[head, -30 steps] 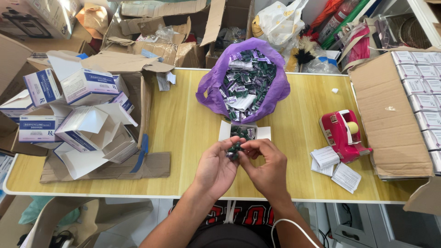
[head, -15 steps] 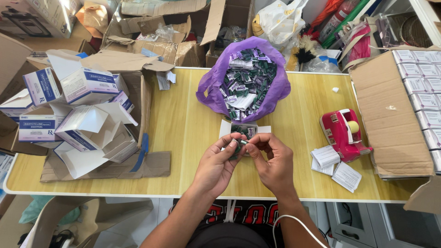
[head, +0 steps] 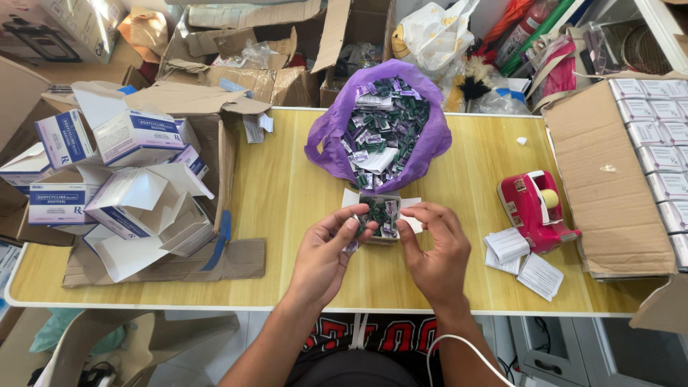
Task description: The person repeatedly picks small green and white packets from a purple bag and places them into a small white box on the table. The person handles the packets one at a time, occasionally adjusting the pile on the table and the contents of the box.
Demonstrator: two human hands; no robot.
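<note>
both hands, the left hand (head: 326, 254) and right hand (head: 433, 247), pinch the small open box (head: 380, 215) of little packs on the table (head: 287, 186), so hold it level and gently.

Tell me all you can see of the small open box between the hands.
The small box is white card, open at the top, with flaps folded out to the left and right. It stands upright on the yellow wooden table, just in front of the purple bag, and is packed with small green and silver packets. The left hand pinches some packets at its left edge; the right hand has fingertips at its right flap. Its front wall is mostly hidden by the fingers.
</note>
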